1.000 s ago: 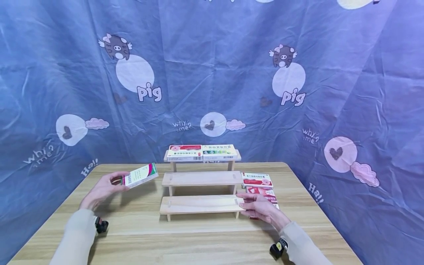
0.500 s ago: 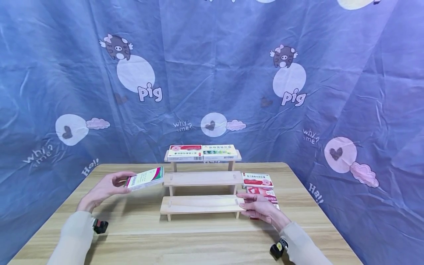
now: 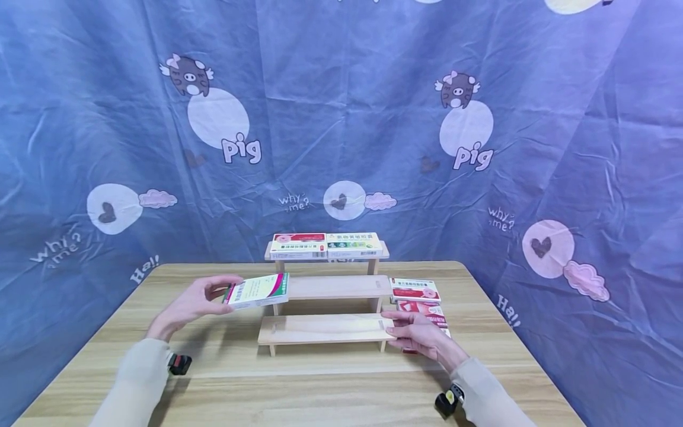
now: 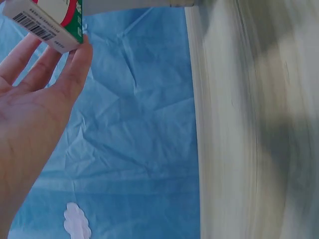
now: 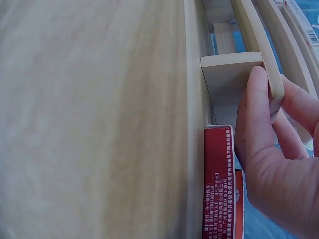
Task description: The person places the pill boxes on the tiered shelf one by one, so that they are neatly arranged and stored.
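My left hand [image 3: 194,302] grips the left end of a white medicine box [image 3: 258,290] with green and magenta corners. In the head view the box's right end overlaps the left end of the middle tier of a wooden three-step stand [image 3: 331,323]. The left wrist view shows the box's barcode end [image 4: 37,22] beside my fingers. My right hand [image 3: 418,337] pinches the right end of the stand's lowest tier; in the right wrist view, fingers [image 5: 259,109] lie on both faces of that board [image 5: 259,45].
On the top tier lie a red-and-white medicine box [image 3: 299,246] and a green-and-white one [image 3: 353,245]. Right of the stand are another red-and-white box [image 3: 414,290] and a red box [image 3: 427,311], partly behind my right hand. A blue printed cloth [image 3: 341,148] hangs behind the table [image 3: 224,385].
My left hand has carried the green-and-magenta medicine box rightward to the middle tier's left end, and the box has levelled out. My right hand stays on the lowest tier.
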Action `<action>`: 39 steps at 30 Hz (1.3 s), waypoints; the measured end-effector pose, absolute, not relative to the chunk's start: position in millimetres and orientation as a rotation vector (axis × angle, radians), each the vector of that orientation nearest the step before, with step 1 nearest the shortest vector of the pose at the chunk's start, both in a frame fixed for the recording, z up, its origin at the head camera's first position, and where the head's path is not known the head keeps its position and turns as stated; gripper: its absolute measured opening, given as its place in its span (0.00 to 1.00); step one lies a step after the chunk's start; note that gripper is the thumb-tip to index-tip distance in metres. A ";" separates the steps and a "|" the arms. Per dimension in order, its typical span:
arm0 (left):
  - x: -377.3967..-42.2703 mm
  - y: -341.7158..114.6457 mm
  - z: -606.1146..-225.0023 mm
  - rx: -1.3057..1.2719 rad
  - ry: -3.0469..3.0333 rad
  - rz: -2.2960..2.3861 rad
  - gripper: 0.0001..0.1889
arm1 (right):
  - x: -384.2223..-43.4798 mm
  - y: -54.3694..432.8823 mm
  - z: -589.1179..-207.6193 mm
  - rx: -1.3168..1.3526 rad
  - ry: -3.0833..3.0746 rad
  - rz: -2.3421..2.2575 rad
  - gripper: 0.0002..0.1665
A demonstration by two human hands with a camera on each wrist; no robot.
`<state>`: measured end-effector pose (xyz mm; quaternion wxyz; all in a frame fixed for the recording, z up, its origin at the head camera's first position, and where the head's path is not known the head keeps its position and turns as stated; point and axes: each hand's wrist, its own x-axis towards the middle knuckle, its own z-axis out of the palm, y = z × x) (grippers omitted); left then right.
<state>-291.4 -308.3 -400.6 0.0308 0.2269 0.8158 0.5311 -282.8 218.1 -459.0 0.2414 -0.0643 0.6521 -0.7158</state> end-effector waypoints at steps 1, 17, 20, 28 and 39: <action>-292.0 -305.3 -400.8 0.699 2.525 1.632 0.33 | -283.0 218.1 -459.2 -0.176 1.784 -1.957 0.32; -303.2 -268.7 -404.3 0.708 2.531 1.639 0.33 | -284.9 216.9 -461.6 -0.179 1.788 -1.956 0.32; -304.6 -264.3 -404.3 0.710 2.520 1.657 0.34 | -284.8 217.2 -461.6 -0.178 1.790 -1.955 0.31; -309.8 -252.7 -405.9 0.724 2.535 1.644 0.35 | -284.0 218.0 -461.9 -0.179 1.780 -1.959 0.31; -316.3 -239.0 -405.4 0.733 2.534 1.653 0.40 | -284.1 218.2 -461.6 -0.185 1.788 -1.956 0.32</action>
